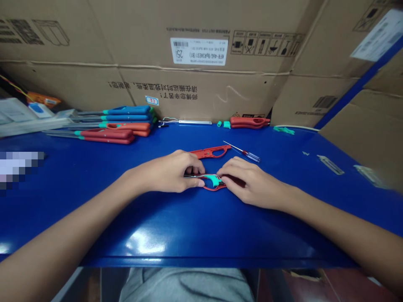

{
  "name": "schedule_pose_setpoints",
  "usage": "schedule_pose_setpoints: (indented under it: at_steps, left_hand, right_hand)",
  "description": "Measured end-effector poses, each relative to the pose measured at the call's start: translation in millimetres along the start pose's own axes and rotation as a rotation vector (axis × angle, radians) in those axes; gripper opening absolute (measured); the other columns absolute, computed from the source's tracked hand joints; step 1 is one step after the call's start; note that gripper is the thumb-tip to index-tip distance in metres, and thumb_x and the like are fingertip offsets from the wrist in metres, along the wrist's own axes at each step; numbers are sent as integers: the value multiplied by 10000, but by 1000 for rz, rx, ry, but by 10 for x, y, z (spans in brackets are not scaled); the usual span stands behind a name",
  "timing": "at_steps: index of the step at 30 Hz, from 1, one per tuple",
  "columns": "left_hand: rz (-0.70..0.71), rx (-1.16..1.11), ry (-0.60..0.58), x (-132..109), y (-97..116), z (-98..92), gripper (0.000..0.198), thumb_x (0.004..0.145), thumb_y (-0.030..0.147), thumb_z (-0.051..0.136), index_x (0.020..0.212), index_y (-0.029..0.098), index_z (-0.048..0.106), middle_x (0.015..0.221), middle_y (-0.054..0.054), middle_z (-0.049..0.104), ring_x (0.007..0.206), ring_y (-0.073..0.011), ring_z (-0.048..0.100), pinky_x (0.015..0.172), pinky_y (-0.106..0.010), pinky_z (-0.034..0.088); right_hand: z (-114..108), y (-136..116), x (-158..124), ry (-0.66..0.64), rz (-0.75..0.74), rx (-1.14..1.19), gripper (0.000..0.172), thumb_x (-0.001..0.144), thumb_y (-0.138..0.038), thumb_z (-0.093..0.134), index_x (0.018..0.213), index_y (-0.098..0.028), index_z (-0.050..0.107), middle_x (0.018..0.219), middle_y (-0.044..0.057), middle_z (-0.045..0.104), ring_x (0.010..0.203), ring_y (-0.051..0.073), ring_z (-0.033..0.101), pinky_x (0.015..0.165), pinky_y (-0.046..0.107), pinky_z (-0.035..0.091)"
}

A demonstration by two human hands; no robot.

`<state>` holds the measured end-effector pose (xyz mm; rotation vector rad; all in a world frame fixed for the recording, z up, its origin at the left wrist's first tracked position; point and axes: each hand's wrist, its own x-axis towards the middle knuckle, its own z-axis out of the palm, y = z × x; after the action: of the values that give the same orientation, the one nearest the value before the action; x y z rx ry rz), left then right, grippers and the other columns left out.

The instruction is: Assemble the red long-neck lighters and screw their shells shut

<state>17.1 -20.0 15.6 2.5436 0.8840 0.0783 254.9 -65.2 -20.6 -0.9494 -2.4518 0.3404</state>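
Note:
Low over the blue table, both hands are closed on one red lighter half-shell [214, 188] of the long-necked kind, with a green trigger [214, 180] seated in it. My left hand [181, 172] pinches its left end and a thin metal part between thumb and fingers. At the right end, the fingertips of my right hand [248, 180] press on the shell near the trigger. The fingers hide much of the inside. Just behind the hands lies another red half-shell [214, 152], partly covered by my left hand. A screwdriver [248, 155] with a clear handle rests to its right.
Several assembled lighters, blue [129, 111] and red [107, 134], are stacked at the back left. Red shells [248, 122] and small green parts [284, 130] lie along the cardboard wall [141, 37]. Clear plastic pieces [330, 165] are at the right. The table's front edge [189, 262] is near my lap.

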Motion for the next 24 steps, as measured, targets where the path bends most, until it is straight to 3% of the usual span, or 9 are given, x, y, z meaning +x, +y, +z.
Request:
schedule_pose_setpoints:
  at_steps: [9, 17, 24]
  left_hand:
    - [5, -38, 56, -8, 12, 11, 189, 849, 319, 673, 993, 197, 677, 808, 17, 640, 720, -127, 568, 655, -236, 423]
    - [79, -33, 40, 0, 2, 33, 197, 874, 304, 622, 1027, 203, 695, 919, -8, 688, 804, -152, 602, 699, -258, 432]
    - [78, -76, 48, 4, 6, 40, 188, 857, 288, 643, 1004, 195, 715, 916, -6, 704, 792, -145, 608, 710, -251, 441]
  right_hand:
    - [4, 6, 7, 10, -2, 24, 155, 958, -152, 512, 1020, -177, 652, 998, 86, 682, 959, 214, 611, 858, 375, 528]
    - [-20, -9, 3, -97, 41, 7, 252, 1008, -176, 446, 1165, -163, 643, 1056, 104, 632, 1029, 227, 572, 919, 396, 498]
    - [-1, -9, 12, -133, 98, 68, 248, 1024, -179, 395, 1149, -148, 607, 1108, 106, 585, 1054, 222, 538, 957, 410, 463]
